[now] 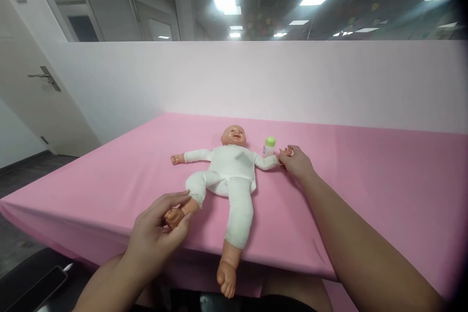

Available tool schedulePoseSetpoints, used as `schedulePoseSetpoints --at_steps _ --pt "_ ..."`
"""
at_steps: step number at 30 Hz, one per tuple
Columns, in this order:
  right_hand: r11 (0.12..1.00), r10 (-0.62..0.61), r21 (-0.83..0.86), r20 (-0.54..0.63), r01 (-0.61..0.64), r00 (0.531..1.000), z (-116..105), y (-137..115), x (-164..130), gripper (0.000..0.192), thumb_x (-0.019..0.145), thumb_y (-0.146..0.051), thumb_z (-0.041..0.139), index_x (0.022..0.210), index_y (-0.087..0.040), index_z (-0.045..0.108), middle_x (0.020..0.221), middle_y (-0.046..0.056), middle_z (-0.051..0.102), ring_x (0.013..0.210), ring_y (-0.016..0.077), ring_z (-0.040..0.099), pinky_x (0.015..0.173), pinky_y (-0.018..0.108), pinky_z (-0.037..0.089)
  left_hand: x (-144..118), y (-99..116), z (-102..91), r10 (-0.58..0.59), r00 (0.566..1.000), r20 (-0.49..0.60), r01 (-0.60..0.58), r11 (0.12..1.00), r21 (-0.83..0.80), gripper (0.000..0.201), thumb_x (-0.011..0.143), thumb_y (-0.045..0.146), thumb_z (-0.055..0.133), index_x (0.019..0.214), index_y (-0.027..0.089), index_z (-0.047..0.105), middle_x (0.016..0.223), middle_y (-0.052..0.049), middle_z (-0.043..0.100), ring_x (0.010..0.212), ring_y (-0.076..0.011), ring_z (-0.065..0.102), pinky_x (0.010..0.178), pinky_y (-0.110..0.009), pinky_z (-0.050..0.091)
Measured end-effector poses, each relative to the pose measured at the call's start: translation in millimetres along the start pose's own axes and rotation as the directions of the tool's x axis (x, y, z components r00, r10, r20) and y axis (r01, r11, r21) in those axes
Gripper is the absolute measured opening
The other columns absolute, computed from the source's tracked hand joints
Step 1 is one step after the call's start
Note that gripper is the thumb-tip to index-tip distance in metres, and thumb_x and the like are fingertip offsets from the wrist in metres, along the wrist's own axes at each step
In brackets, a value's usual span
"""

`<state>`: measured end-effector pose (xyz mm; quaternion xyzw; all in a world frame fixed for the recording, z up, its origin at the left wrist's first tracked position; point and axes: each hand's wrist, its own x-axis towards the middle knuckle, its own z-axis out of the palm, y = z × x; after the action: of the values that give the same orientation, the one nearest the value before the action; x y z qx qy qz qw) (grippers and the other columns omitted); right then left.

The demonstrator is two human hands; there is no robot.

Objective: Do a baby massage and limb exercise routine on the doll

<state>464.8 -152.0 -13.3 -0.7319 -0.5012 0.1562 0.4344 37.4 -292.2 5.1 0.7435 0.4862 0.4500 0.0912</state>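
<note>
Doll (230, 170) is laid on its back on the pink worktop (365, 175), head toward the partition wall, arms spread, already dressed in a white suit. Its bare foot near the front edge is pinched by the left hand (161, 234), fingers closed around it; the doll's far hand is gripped by the right hand (298, 161). The other leg is left hanging over the front edge. A small green-capped bottle (269, 146) is seen standing just beside the doll's arm, close to the right hand. Nothing else is crowding the doll.
</note>
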Motion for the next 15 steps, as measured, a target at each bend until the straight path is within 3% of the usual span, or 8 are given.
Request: schedulePoseSetpoints --at_steps 3,6,10,15 --pt "0.989 -0.13 0.063 -0.078 0.135 0.988 6 -21 -12 0.072 0.085 -0.046 0.072 0.15 -0.023 0.049 0.108 0.008 0.077 0.093 0.025 0.073 0.083 0.035 0.056 18 9 5.7 -0.055 0.998 -0.017 0.055 0.998 -0.013 0.03 0.085 0.033 0.071 0.114 0.027 0.075 0.113 -0.005 0.078 0.096 -0.023 0.075 0.079 -0.031 0.062" --pt "0.947 -0.312 0.056 -0.081 0.317 0.947 16 -42 -28 0.058 0.089 -0.042 0.07 0.144 -0.027 0.056 0.114 0.007 0.077 0.097 0.0254 0.074 0.088 0.038 0.057 40 14 17.1 -0.074 0.997 -0.026 0.074 0.997 -0.024 0.032 0.084 0.034 0.071 0.115 0.026 0.075 0.105 -0.003 0.079 0.09 -0.0219 0.074 0.077 -0.031 0.061" --pt "0.876 -0.483 0.011 0.033 0.483 0.875 28 -61 -46 0.037 0.093 -0.033 0.068 0.13 -0.031 0.067 0.115 0.004 0.077 0.098 0.0249 0.072 0.087 0.038 0.058 71 17 36.4 -0.08 0.996 -0.045 0.079 0.997 -0.027 0.032 0.082 0.035 0.074 0.112 0.025 0.076 0.104 -0.002 0.079 0.092 -0.0222 0.074 0.081 -0.032 0.059" --pt "0.738 -0.653 -0.05 0.199 0.673 0.731 37 -71 -58 0.028 0.1 -0.022 0.059 0.121 -0.032 0.076 0.124 0.001 0.075 0.114 0.0235 0.068 0.095 0.038 0.055 102 21 56.5 -0.061 0.996 0.073 0.059 0.998 0.023 0.03 0.083 0.039 0.072 0.109 0.025 0.078 0.09 0.001 0.078 0.077 -0.0192 0.071 0.071 -0.029 0.056"
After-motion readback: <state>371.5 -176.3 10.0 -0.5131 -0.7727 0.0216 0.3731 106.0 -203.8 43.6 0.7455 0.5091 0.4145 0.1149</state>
